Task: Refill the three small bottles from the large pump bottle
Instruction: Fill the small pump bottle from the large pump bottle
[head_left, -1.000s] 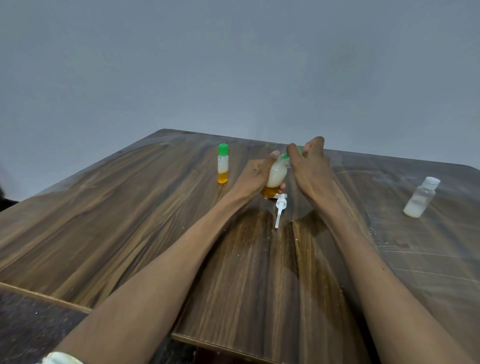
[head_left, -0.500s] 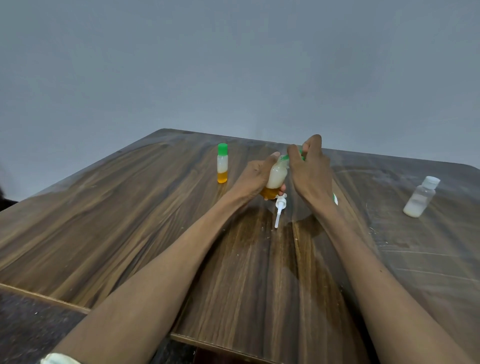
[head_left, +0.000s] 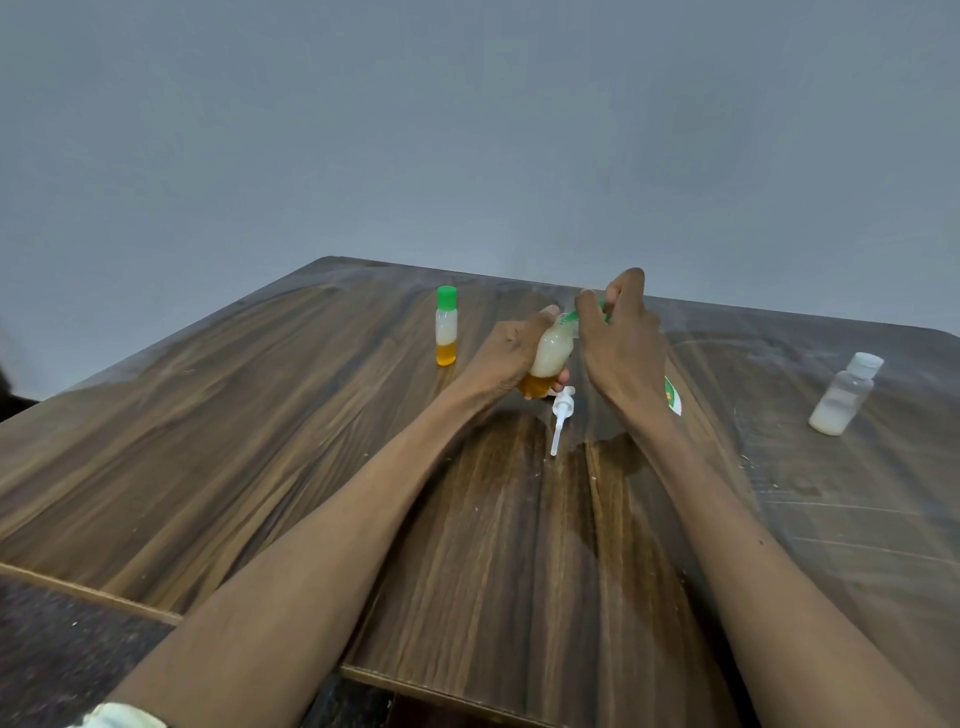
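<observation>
Two bare hands hold a small bottle over a wooden table, one gripping its body, the other pinching its green cap.

From the head camera: the left hand (head_left: 506, 353) is curled closed around a small tilted bottle (head_left: 551, 353), white liquid above an amber layer, held near the table's (head_left: 260, 441) centre. The right hand (head_left: 621, 348) has its fingertips closed on the green cap (head_left: 582, 313) at the bottle's top; whether the cap is seated or loose is hard to tell. Just below the hands, a white pump head (head_left: 561, 415) lies flat on the wood. A sliver of green-and-white label (head_left: 672, 396) shows behind the right wrist, possibly the large bottle. To the left stands a second green-capped bottle (head_left: 447, 326), upright. Far right stands a white-capped bottle (head_left: 844, 393), partly filled with white liquid.
</observation>
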